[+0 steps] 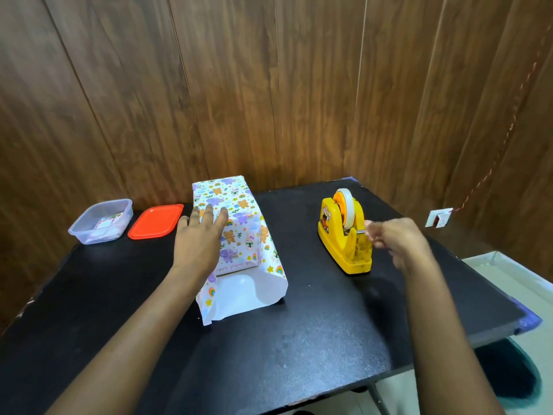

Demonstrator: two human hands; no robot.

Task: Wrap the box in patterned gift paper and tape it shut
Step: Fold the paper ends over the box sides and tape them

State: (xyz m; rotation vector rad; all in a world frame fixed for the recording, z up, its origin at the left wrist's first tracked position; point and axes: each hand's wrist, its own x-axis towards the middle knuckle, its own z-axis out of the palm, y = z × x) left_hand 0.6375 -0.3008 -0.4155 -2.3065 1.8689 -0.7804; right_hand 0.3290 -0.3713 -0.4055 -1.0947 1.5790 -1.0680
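The box [236, 266] stands in the middle of the black table [299, 324], wrapped around its body in patterned gift paper [239, 223] printed with bears, elephants and rainbows. The near end of the paper hangs open and shows its white inside. My left hand [199, 235] lies flat on top of the wrapped box with straight fingers. My right hand [395, 241] is at the front of the yellow tape dispenser [344, 235], its fingers pinching the loose tape end at the cutter.
A clear plastic container [101, 221] holding a few small items sits at the back left, its red lid [157, 221] beside it. A wood-panel wall rises right behind the table. The table's right edge drops to the floor.
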